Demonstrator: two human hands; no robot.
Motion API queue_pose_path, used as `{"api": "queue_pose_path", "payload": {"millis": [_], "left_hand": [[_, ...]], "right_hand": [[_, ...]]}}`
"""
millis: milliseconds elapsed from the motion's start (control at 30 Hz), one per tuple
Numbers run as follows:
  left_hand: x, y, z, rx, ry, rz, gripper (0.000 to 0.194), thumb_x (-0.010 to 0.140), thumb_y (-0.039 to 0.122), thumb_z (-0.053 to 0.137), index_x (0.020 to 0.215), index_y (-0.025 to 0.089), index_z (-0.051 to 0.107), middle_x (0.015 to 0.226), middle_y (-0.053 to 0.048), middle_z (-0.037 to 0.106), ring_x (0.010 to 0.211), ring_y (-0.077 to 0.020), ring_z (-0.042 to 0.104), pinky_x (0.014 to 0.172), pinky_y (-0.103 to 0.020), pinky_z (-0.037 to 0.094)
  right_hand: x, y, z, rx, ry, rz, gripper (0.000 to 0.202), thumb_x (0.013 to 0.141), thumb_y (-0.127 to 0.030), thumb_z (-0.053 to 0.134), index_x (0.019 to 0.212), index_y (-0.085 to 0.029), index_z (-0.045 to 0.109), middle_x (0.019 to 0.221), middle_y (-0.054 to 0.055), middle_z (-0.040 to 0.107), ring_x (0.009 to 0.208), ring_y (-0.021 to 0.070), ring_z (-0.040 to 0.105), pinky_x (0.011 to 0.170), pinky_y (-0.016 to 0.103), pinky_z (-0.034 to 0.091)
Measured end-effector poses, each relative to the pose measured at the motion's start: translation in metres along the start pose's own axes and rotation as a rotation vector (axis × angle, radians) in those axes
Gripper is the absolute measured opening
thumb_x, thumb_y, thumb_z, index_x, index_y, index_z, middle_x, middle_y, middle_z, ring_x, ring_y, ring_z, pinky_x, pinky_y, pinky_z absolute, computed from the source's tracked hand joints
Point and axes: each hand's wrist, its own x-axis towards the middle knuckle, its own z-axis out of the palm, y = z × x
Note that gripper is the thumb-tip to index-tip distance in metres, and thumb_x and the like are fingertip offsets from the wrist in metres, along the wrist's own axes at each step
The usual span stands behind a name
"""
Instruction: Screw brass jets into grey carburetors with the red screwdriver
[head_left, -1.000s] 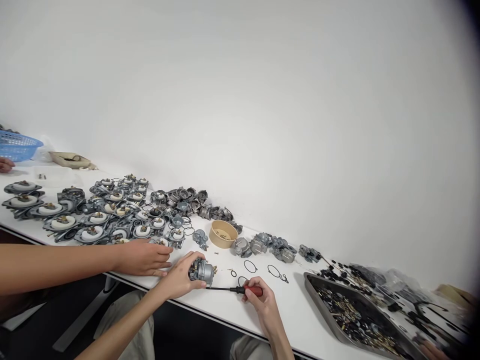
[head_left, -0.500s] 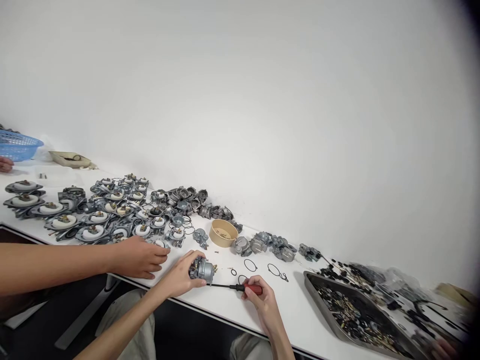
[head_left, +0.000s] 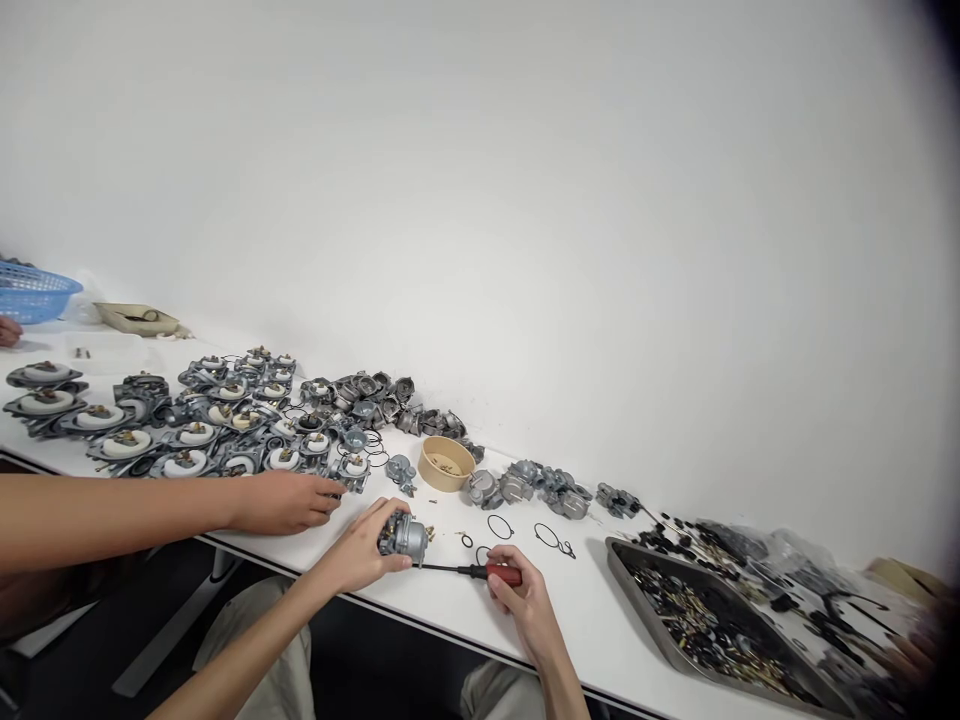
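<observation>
In my left hand (head_left: 365,553) is a grey metal carburetor (head_left: 406,537), lying on its side near the table's front edge. The fingers wrap over its top and the thumb presses below. A screwdriver (head_left: 504,573) with a red handle is gripped by my right hand (head_left: 521,592). Its shaft reaches left to the lower side of the carburetor; the tip is hidden there. Black rubber rings (head_left: 500,526) and a few tiny brass parts lie just beyond both hands.
Another person's hand (head_left: 289,502) reaches in at the left beside many carburetor bodies (head_left: 187,463). A round tan bowl (head_left: 430,473) and metal bowls (head_left: 517,487) stand behind. On the right, a metal tray (head_left: 652,625) holds small brass and black parts.
The other person's hand at the left has moved slightly up and its fingers have drawn together near a carburetor body. My hands hold nearly the same pose.
</observation>
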Motion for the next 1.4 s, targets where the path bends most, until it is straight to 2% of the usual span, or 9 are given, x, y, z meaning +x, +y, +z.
{"api": "queue_pose_path", "payload": {"millis": [167,333,467,667,767,933,1033,1133,1400], "left_hand": [[-0.001,0.002,-0.001,0.0,-0.016,-0.018,0.055,0.079,0.04,0.075,0.128,0.03,0.052,0.128,-0.006,0.057,0.116,-0.0311,0.056,0.103,-0.042,0.042],[-0.001,0.004,-0.001,0.001,-0.009,-0.002,0.056,0.079,0.039,0.075,0.13,0.031,0.053,0.127,-0.005,0.056,0.116,-0.0301,0.056,0.103,-0.04,0.042],[0.0,0.004,0.0,0.004,-0.016,0.005,0.054,0.081,0.041,0.074,0.129,0.031,0.053,0.126,-0.005,0.056,0.114,-0.0293,0.057,0.1,-0.038,0.043],[-0.002,0.005,0.0,0.009,-0.007,-0.009,0.051,0.082,0.038,0.073,0.128,0.031,0.053,0.128,-0.005,0.056,0.114,-0.0289,0.057,0.101,-0.038,0.043],[-0.002,0.005,0.0,0.011,-0.024,-0.013,0.051,0.083,0.039,0.072,0.129,0.03,0.052,0.128,-0.006,0.056,0.114,-0.0289,0.057,0.102,-0.038,0.042],[-0.001,0.003,0.0,0.0,-0.028,0.001,0.05,0.083,0.037,0.071,0.128,0.03,0.051,0.128,-0.006,0.056,0.115,-0.0289,0.057,0.102,-0.037,0.042],[0.0,0.004,0.0,-0.016,-0.033,-0.005,0.048,0.082,0.034,0.07,0.126,0.03,0.052,0.125,-0.005,0.057,0.113,-0.0283,0.058,0.101,-0.036,0.043],[0.0,0.006,-0.001,-0.019,-0.027,-0.007,0.048,0.082,0.032,0.069,0.127,0.03,0.052,0.127,-0.005,0.056,0.114,-0.0283,0.057,0.102,-0.037,0.041],[0.0,0.006,-0.001,-0.033,-0.035,-0.004,0.051,0.081,0.032,0.072,0.128,0.028,0.051,0.129,-0.006,0.055,0.116,-0.0295,0.055,0.104,-0.039,0.04]], "right_hand": [[0.001,0.002,0.004,-0.07,0.037,0.037,0.04,0.089,-0.056,0.064,0.084,-0.017,0.065,0.066,0.001,0.052,0.053,0.0109,0.04,0.048,0.024,0.029],[0.001,0.001,0.003,-0.012,-0.012,0.008,0.038,0.082,-0.053,0.074,0.098,-0.02,0.063,0.065,-0.003,0.049,0.055,0.0111,0.038,0.049,0.023,0.027],[0.002,0.0,0.003,-0.069,0.034,0.021,0.038,0.09,-0.057,0.061,0.083,-0.02,0.059,0.065,-0.002,0.047,0.053,0.0106,0.035,0.049,0.024,0.027],[0.001,0.001,0.002,-0.002,-0.023,-0.008,0.036,0.084,-0.055,0.07,0.095,-0.022,0.058,0.069,-0.003,0.047,0.053,0.0093,0.031,0.048,0.023,0.022],[0.002,0.002,0.004,-0.08,0.064,0.029,0.039,0.089,-0.059,0.061,0.084,-0.02,0.059,0.066,-0.002,0.047,0.05,0.0089,0.029,0.045,0.023,0.021],[0.002,-0.001,0.004,-0.076,0.071,-0.071,0.04,0.082,-0.056,0.071,0.098,-0.021,0.064,0.099,0.008,0.065,0.056,0.0105,0.044,0.046,0.023,0.031],[0.002,-0.001,0.007,-0.076,0.037,-0.032,0.041,0.08,-0.056,0.073,0.096,-0.02,0.063,0.08,0.003,0.064,0.048,0.0078,0.038,0.043,0.022,0.028],[0.004,0.003,0.013,-0.133,0.041,0.001,0.042,0.083,-0.061,0.068,0.087,-0.019,0.065,0.059,-0.003,0.053,0.044,0.0089,0.038,0.042,0.022,0.028],[0.004,0.009,0.003,0.102,0.231,0.027,0.044,0.082,-0.063,0.068,0.077,-0.019,0.061,0.055,-0.001,0.057,0.045,0.0133,0.047,0.042,0.024,0.037]]}}
